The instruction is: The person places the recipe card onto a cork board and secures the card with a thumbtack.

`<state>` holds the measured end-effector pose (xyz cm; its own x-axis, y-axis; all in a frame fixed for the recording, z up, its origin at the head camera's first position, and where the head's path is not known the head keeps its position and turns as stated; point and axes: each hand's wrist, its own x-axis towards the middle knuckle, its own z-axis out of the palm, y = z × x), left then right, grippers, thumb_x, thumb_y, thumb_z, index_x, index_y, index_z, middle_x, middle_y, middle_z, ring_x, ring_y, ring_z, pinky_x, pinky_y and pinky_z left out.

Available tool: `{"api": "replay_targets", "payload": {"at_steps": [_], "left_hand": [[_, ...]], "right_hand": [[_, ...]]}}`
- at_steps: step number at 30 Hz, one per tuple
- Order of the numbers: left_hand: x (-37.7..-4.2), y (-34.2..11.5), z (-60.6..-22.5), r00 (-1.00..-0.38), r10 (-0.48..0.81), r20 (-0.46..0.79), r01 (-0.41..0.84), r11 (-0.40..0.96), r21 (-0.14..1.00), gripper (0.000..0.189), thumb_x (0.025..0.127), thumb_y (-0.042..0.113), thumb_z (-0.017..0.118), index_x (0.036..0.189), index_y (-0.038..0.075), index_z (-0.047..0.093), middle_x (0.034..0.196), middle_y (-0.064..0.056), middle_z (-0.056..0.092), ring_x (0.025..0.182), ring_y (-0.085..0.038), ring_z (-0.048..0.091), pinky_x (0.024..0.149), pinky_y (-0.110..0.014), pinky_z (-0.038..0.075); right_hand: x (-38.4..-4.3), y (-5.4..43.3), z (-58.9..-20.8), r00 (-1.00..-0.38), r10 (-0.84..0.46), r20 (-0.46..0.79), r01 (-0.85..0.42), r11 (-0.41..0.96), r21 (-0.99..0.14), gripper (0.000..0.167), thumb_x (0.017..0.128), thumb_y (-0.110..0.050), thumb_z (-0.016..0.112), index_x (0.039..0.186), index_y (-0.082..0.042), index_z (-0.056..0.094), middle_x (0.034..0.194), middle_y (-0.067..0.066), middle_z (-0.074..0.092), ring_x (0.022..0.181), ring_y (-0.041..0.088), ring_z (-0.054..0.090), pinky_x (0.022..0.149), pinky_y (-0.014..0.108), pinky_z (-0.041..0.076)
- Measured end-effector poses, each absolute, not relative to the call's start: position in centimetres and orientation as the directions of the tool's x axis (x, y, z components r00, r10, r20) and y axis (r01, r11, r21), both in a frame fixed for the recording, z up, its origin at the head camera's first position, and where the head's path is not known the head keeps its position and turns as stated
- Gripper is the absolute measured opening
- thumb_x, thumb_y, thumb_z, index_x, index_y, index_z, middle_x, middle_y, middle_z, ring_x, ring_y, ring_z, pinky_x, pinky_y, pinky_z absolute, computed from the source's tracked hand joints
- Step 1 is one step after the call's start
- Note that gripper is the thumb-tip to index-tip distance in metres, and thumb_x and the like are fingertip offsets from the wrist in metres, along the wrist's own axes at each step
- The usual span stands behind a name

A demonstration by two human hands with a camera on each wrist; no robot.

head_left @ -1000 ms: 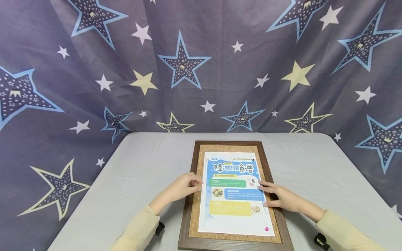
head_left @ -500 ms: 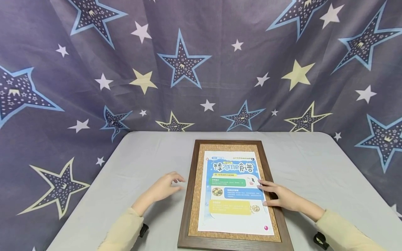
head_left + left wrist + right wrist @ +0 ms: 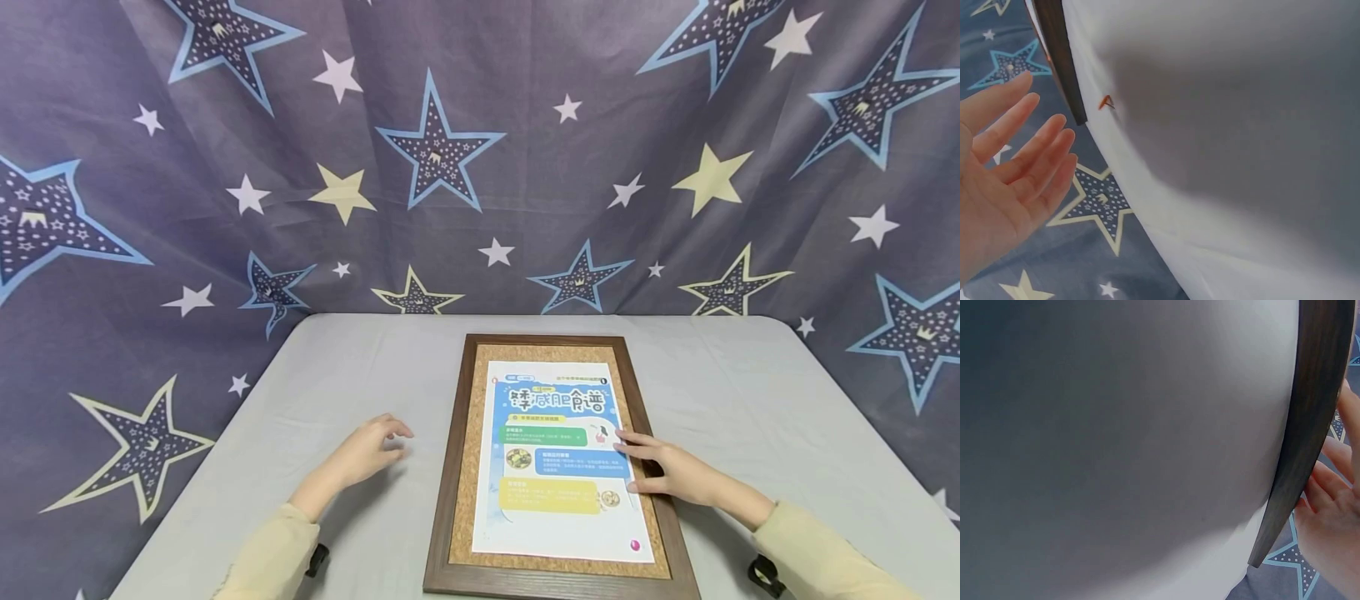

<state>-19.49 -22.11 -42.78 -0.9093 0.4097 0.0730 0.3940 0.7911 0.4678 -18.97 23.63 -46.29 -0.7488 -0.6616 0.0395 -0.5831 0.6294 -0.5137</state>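
Observation:
A printed poster (image 3: 566,533) lies on a corkboard (image 3: 462,533) in a dark brown frame (image 3: 450,492) on the table. My right hand (image 3: 671,468) rests at the poster's right edge, fingers spread and nearly straight. The right wrist view shows the same fingers at the outer side of the frame (image 3: 1300,425). Left of the board, my left hand (image 3: 363,454) hovers over the table with relaxed, slightly bent fingers and nothing in them. A small orange pushpin (image 3: 1105,102) lies on the tabletop in the left wrist view, close beyond those fingertips.
A pale grey cloth (image 3: 375,358) covers the table. Behind it hangs a dark curtain (image 3: 525,250) with a star pattern. Near the poster's lower right corner is a round magenta spot (image 3: 635,546). A small dark spot (image 3: 603,381) marks its upper right.
My left hand has left the poster's left edge and moved left, off the frame and over the table. My right hand has stayed in place, and the poster has not moved.

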Motion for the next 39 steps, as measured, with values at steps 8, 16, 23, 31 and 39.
{"api": "replay_targets", "payload": {"at_steps": [8, 16, 23, 31, 39], "left_hand": [[-19.5, -22.7, -43.2, -0.925, 0.378, 0.035, 0.349, 0.811, 0.469, 0.022, 0.076, 0.004, 0.064, 0.098, 0.003, 0.061, 0.095, -0.007, 0.057, 0.091, -0.028, 0.054, 0.078, -0.041, 0.046], [-19.6, -23.0, -43.4, -0.936, 0.352, -0.024, 0.299, 0.827, 0.475, 0.022, 0.074, 0.003, 0.066, 0.096, 0.002, 0.062, 0.090, -0.005, 0.057, 0.085, -0.022, 0.055, 0.077, -0.038, 0.047], [-20.0, -23.3, -43.9, -0.922, 0.388, -0.020, 0.336, 0.823, 0.457, 0.015, 0.074, 0.000, 0.065, 0.089, 0.003, 0.063, 0.083, -0.001, 0.056, 0.080, -0.018, 0.055, 0.073, -0.035, 0.047], [-20.4, -23.4, -44.0, -0.913, 0.408, -0.015, 0.359, 0.820, 0.447, 0.008, 0.075, 0.001, 0.065, 0.083, 0.004, 0.063, 0.078, 0.000, 0.054, 0.073, -0.014, 0.052, 0.066, -0.028, 0.045], [-20.6, -23.4, -44.2, -0.918, 0.397, -0.026, 0.345, 0.828, 0.442, 0.005, 0.076, 0.003, 0.065, 0.080, 0.005, 0.064, 0.075, 0.002, 0.053, 0.071, -0.010, 0.051, 0.064, -0.025, 0.045]], "right_hand": [[-18.9, 23.6, -46.2, -0.745, -0.666, 0.046, -0.589, 0.623, -0.515, 0.061, 0.081, -0.037, 0.060, 0.123, 0.007, 0.047, 0.133, 0.024, 0.036, 0.118, 0.041, 0.037, 0.088, 0.049, 0.037], [-19.0, 23.6, -46.2, -0.744, -0.666, 0.046, -0.588, 0.622, -0.518, 0.062, 0.081, -0.037, 0.060, 0.123, 0.007, 0.047, 0.133, 0.024, 0.036, 0.118, 0.042, 0.036, 0.088, 0.049, 0.037], [-19.0, 23.6, -46.2, -0.747, -0.664, 0.036, -0.582, 0.626, -0.519, 0.062, 0.081, -0.037, 0.060, 0.123, 0.006, 0.047, 0.134, 0.023, 0.036, 0.118, 0.041, 0.036, 0.088, 0.049, 0.037], [-18.9, 23.6, -46.1, -0.747, -0.663, 0.037, -0.581, 0.626, -0.519, 0.061, 0.082, -0.037, 0.059, 0.123, 0.006, 0.047, 0.134, 0.023, 0.036, 0.118, 0.041, 0.036, 0.088, 0.050, 0.037], [-18.8, 23.7, -46.1, -0.736, -0.673, 0.073, -0.608, 0.610, -0.508, 0.059, 0.082, -0.035, 0.060, 0.122, 0.007, 0.048, 0.132, 0.025, 0.037, 0.116, 0.043, 0.038, 0.086, 0.049, 0.038]]}}
